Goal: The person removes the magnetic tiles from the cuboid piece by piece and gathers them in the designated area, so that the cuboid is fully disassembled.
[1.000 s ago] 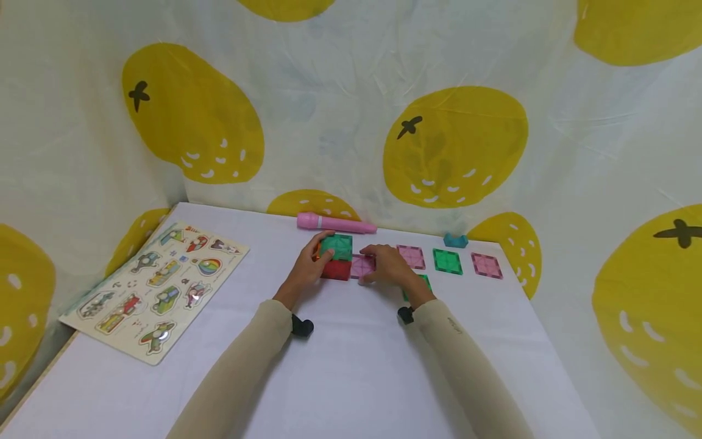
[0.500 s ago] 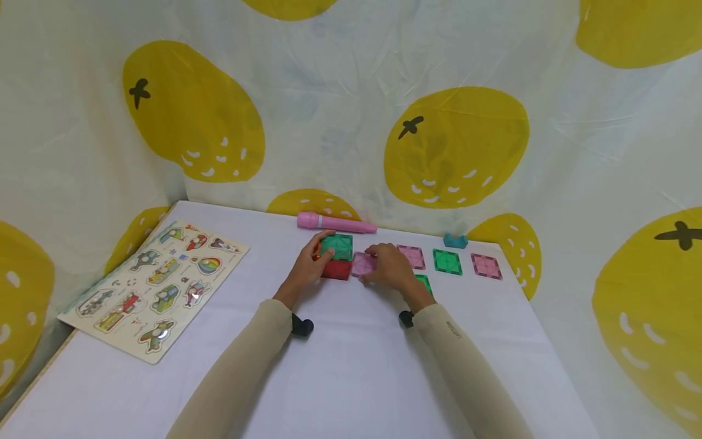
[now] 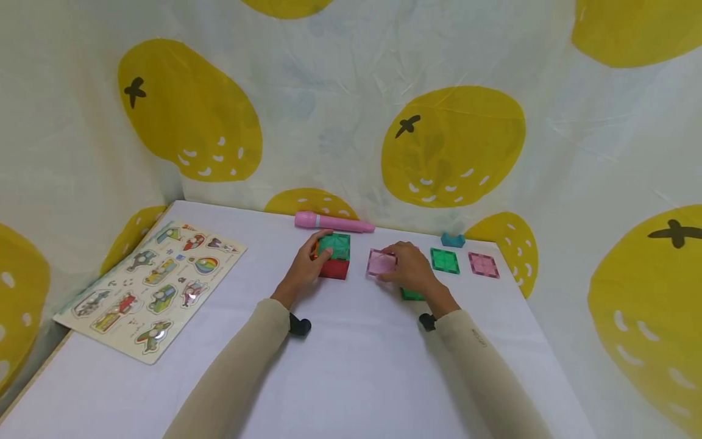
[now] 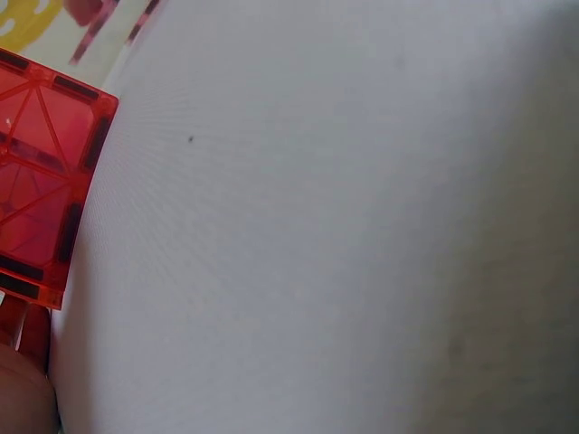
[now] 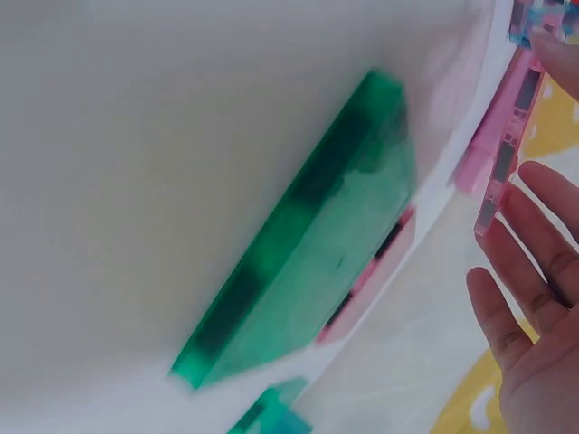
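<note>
White table [image 3: 351, 366], open gap between tiles

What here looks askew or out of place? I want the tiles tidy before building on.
Little stands out. The pink tile pinched in the right hand is tipped up off the table, apart from the red and green tile cube under the left hand. A green tile lies half hidden beneath the right wrist.
</note>
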